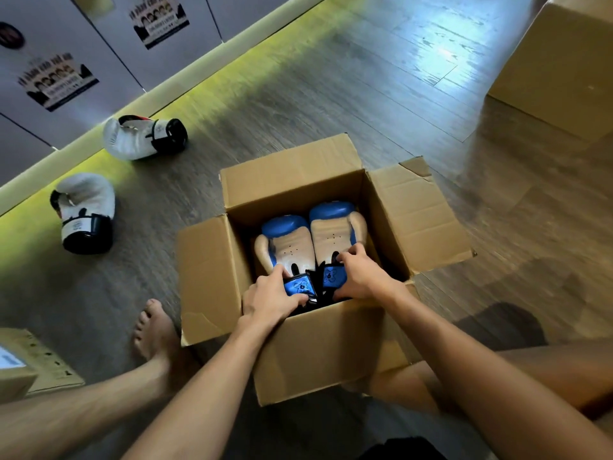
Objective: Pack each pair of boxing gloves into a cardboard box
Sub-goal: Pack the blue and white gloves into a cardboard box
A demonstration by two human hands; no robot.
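An open cardboard box (315, 353) stands on the floor in front of me, flaps spread. Inside lie two blue-and-cream boxing gloves side by side, the left glove (288, 244) and the right glove (333, 232), palms up, cuffs toward me. My left hand (270, 298) grips the blue cuff of the left glove. My right hand (360, 275) grips the blue cuff of the right glove. Two white gloves with black cuffs lie on the floor to the left, one near (84, 212) and one farther back (142, 137).
A big closed cardboard box (557, 68) stands at the far right. Another small box (23, 363) sits at the lower left. My bare left foot (156, 330) rests beside the open box. Grey lockers with posters (59, 81) line the far left wall.
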